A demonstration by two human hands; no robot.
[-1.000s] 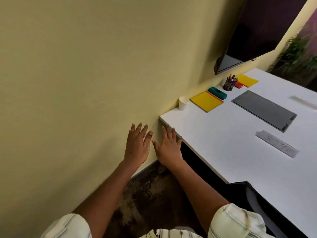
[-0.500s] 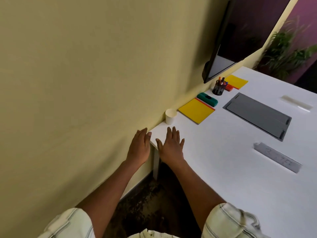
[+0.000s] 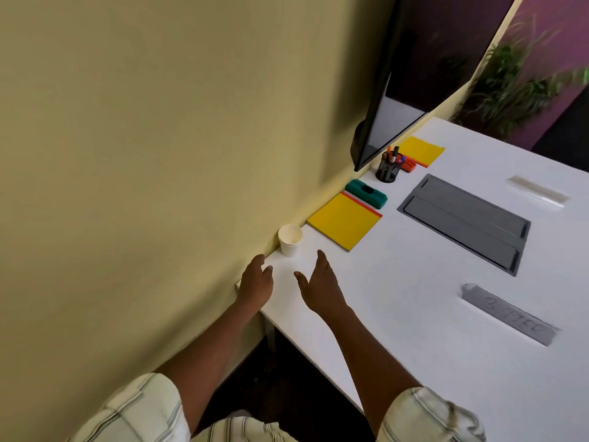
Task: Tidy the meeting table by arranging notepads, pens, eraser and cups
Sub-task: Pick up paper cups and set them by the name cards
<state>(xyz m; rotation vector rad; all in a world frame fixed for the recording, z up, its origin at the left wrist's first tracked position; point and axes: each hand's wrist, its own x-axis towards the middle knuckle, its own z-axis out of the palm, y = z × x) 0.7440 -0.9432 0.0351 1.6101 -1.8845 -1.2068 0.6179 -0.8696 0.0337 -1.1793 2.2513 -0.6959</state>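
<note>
**A:** Where are the hands?

**B:** Both are just short of the white paper cup [image 3: 290, 240]. The left hand [image 3: 256, 283] is nearer it and the right hand [image 3: 322, 283] a little off to its right. Neither touches it. The left fingers are loosely curled, the right ones straight, and both hold nothing.

**A:** And the rest?

**B:** Beyond the cup on the tabletop [image 3: 414, 314], a yellow notepad [image 3: 344, 220] lies just beside it. Then come the green eraser [image 3: 366, 193], the pen holder [image 3: 387, 169] and, farthest, a second yellow notepad [image 3: 420, 150].

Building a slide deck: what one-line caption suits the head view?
Left hand and right hand, both open, hover near a paper cup on the white table.
</note>
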